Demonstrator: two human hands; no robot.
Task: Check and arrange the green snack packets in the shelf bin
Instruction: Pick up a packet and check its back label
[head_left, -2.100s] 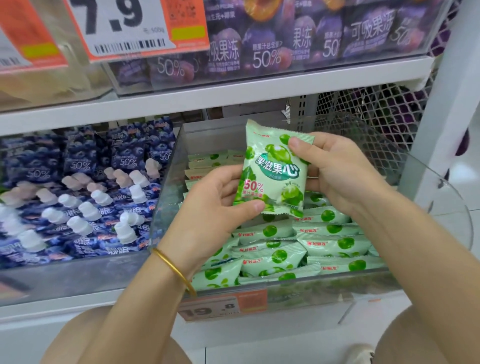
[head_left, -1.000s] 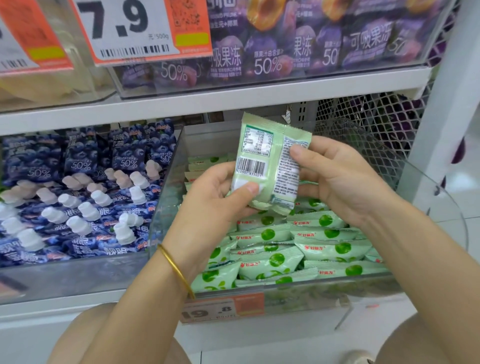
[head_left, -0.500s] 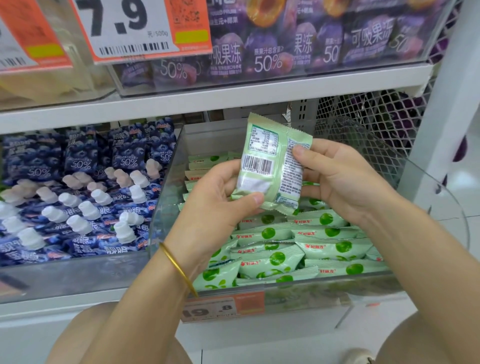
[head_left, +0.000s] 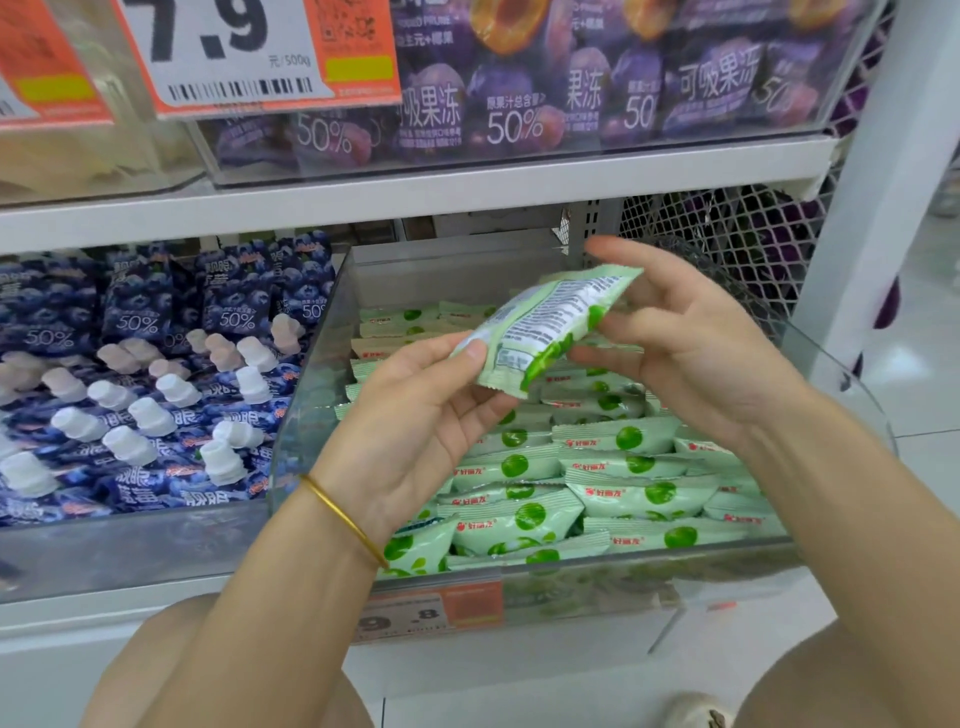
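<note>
The green snack packet (head_left: 550, 317), pinched by the left hand (head_left: 415, 415) above the shelf bin (head_left: 649, 574) and only touched by the spread, relaxed right hand (head_left: 696, 358), is best laid flat into line with the stacked packets (head_left: 613, 467) below.

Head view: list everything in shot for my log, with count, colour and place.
held green snack packet: one, pale green, printed back up, above the bin
binned green snack packets: many, pale green, rows in the clear bin
clear bin: one, transparent, lower shelf
blue spouted pouches: many, dark blue, white caps, left bin
purple jelly packs: several, purple, upper shelf
price tags: three, orange and white, two above, one on the clear bin's front
wire mesh: white, behind right
gold bangle: one, left wrist
left hand: grips the held packet's lower end
right hand: fingers spread, touching its other end
</note>
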